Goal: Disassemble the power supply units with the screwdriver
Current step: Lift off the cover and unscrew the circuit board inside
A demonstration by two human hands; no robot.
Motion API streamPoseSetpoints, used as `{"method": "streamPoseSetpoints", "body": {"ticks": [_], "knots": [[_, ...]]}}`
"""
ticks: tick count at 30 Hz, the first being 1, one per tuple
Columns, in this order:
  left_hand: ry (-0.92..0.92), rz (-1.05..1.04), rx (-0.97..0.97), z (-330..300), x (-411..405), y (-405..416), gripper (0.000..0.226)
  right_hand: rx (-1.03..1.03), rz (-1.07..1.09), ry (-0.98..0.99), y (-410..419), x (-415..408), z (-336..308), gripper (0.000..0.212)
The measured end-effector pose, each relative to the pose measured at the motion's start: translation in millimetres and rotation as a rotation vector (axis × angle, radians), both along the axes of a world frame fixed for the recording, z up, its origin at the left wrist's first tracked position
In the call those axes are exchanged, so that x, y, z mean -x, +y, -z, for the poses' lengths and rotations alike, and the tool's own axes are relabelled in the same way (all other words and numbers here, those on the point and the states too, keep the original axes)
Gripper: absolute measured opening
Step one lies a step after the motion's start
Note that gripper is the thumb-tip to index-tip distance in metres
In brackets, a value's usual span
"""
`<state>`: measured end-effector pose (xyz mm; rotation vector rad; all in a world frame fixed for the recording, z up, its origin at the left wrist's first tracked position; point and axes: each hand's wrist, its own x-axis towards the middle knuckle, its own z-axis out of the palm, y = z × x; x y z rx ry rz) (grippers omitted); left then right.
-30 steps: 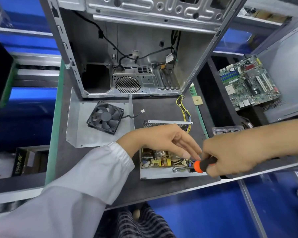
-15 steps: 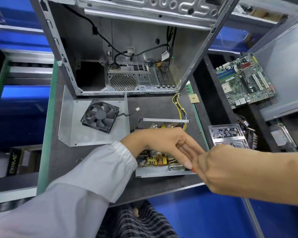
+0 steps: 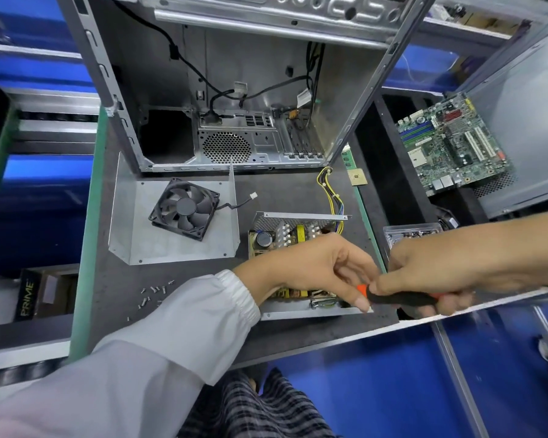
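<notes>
Orange-and-black screwdriver [image 3: 402, 298] lies level at the bench's near edge, right hand [image 3: 440, 273] wrapped round its handle, tip aimed at the near right corner of the opened power supply unit [image 3: 285, 238]. Left hand [image 3: 317, 270] rests over the unit, fingers curled down by the tool's collar, likely steadying both; whether they pinch anything, cannot tell. Loose screws [image 3: 151, 295] sit left, kept clear of the work. Beyond: the removed fan [image 3: 184, 208] on the lifted metal cover [image 3: 133, 235], then the gutted computer case [image 3: 234, 90].
</notes>
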<state>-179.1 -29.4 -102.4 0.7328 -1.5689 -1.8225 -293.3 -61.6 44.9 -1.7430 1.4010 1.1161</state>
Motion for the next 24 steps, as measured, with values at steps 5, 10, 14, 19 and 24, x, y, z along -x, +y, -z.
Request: {"method": "streamPoseSetpoints", "body": {"ticks": [5, 10, 14, 19, 24], "knots": [[-0.009, 0.012, -0.047, -4.3, -6.6, -2.2, 0.042, 0.226, -0.681, -0.035, 14.2, -6.6, -4.8, 0.029], [0.068, 0.257, -0.027, -6.8, -19.6, -14.2, 0.056, 0.422, -1.161, -0.245, 41.2, -4.9, 8.9, 0.029], [0.054, 0.353, 0.029, -6.4, -6.4, -12.7, 0.047, 0.58, -1.517, -0.048, 39.8, 17.6, 1.9, 0.013], [0.057, 0.133, 0.001, -2.2, -11.1, -5.0, 0.04, 0.462, -0.91, -0.012, 25.2, -0.2, -4.2, 0.029], [0.005, -0.056, 0.013, -1.7, -3.3, -0.7, 0.036, -0.034, 0.319, -0.017, -12.4, -8.9, -0.9, 0.032]]}}
